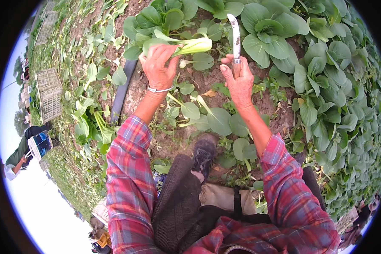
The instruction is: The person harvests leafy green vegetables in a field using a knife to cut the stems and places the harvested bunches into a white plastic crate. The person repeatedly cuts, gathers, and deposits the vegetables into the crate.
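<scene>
My left hand [160,68] grips a cut head of bok choy [197,46] by its leaves, with the pale stem base pointing right. In my right hand [241,79] is a harvest knife [236,38] with a wooden handle. Its slightly curved blade points away from me and bears dark soil smudges; blade and bok choy are apart. Just beyond the knife grows a rooted bok choy plant [270,31]. Another plant [146,22] stands behind my left hand and is partly hidden by it. Loose trimmed leaves [219,120] lie on the soil between my forearms.
Dense bok choy [333,79] fills the right side. A flat black strip [123,90] lies on the ground at left, near a pile of bok choy [103,127]. Plastic crates [50,95] stand farther left, where a person [19,155] holds a bucket [39,144]. My shoe [204,154] is below.
</scene>
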A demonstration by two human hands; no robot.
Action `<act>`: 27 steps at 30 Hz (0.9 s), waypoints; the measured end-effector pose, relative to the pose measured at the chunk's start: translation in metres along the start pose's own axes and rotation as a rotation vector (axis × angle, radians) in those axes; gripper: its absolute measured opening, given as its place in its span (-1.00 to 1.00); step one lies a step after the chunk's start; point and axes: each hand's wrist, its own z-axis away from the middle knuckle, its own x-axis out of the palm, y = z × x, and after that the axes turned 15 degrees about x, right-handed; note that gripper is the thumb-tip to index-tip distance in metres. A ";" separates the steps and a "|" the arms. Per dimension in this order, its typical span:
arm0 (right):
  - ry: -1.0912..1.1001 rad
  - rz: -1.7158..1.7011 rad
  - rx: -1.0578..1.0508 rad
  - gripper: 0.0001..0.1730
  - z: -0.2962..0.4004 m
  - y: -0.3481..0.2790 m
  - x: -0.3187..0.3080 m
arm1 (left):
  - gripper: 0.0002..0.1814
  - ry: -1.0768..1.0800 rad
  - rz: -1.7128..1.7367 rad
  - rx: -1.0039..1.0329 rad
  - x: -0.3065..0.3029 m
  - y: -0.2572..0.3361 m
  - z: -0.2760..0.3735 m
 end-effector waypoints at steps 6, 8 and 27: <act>-0.112 -0.412 -0.055 -0.58 0.015 -0.030 0.002 | -0.67 -0.072 0.291 -0.166 -0.008 0.077 0.016; -0.145 -0.437 -0.011 -0.59 0.014 -0.021 -0.003 | -0.46 -0.175 0.120 -0.118 -0.014 0.079 0.017; -0.187 0.194 0.075 -0.72 -0.002 0.008 0.033 | -0.94 -0.955 -0.455 0.068 0.006 -0.061 0.008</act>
